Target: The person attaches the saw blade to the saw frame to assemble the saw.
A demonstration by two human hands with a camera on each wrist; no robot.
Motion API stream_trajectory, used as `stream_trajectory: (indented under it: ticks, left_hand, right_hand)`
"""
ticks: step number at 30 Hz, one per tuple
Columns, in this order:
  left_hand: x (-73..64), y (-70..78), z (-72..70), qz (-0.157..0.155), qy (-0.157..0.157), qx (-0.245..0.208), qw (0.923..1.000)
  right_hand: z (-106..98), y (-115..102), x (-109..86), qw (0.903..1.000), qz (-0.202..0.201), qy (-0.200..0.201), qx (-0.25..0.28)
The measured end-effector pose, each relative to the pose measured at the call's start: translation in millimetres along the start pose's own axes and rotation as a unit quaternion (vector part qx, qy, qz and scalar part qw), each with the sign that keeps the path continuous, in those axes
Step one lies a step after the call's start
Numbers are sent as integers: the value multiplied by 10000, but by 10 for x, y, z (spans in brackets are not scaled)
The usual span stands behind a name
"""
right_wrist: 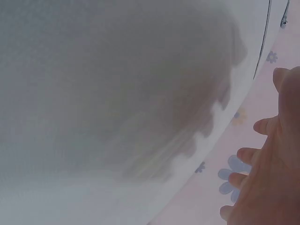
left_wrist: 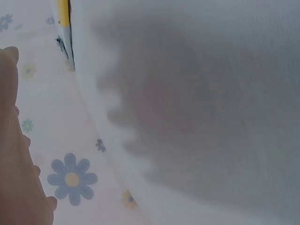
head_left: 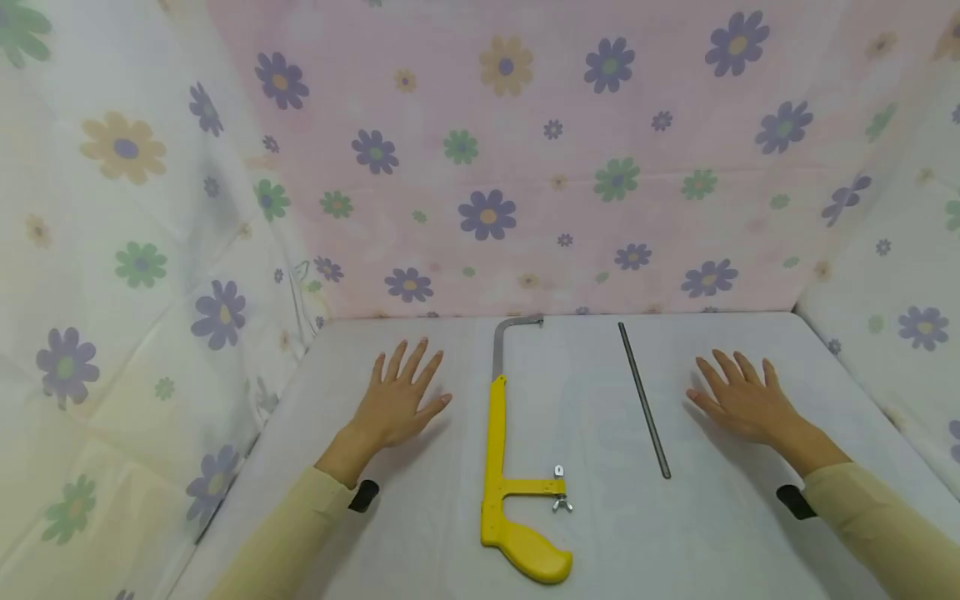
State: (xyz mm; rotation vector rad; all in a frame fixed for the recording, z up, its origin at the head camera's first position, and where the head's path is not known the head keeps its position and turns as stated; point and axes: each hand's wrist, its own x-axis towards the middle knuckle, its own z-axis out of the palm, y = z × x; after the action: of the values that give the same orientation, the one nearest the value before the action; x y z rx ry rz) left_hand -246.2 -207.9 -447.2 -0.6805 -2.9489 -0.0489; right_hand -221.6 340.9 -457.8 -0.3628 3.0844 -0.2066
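Note:
A hacksaw frame (head_left: pixel 492 442) with a yellow body and a bare metal front arm lies on the white table, its handle toward the near edge. No blade spans it; a wing nut (head_left: pixel 562 504) sits on its short crossbar. Right of it lies a thin dark hacksaw blade (head_left: pixel 645 400), slightly slanted. My left hand (head_left: pixel 393 408) is held over the table left of the frame, palm down, fingers spread, holding nothing. On the far side of the blade, my right hand (head_left: pixel 742 400) hovers likewise, fingers spread. In both wrist views the hands cast shadows on the table.
The white table (head_left: pixel 420 533) is bordered by flower-patterned cloth: a pink back wall (head_left: pixel 540 167), a left wall (head_left: pixel 112 325) and a right wall (head_left: pixel 900 275). Dark bands show under both wrists, below the pale sleeves (head_left: pixel 292 533).

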Motion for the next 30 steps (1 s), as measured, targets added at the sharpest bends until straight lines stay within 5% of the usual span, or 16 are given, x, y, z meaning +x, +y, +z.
stream_trajectory:
  ticks: [10,30]
  left_hand:
    - [20,178,-54,190,204,-213,9994]
    - [-9,478,-64,470,67,-504,9976]
  right_hand:
    - [2,-57,25,9999,-34,-5,103]
    - [64,-216,-89,9984,-158,1,548]
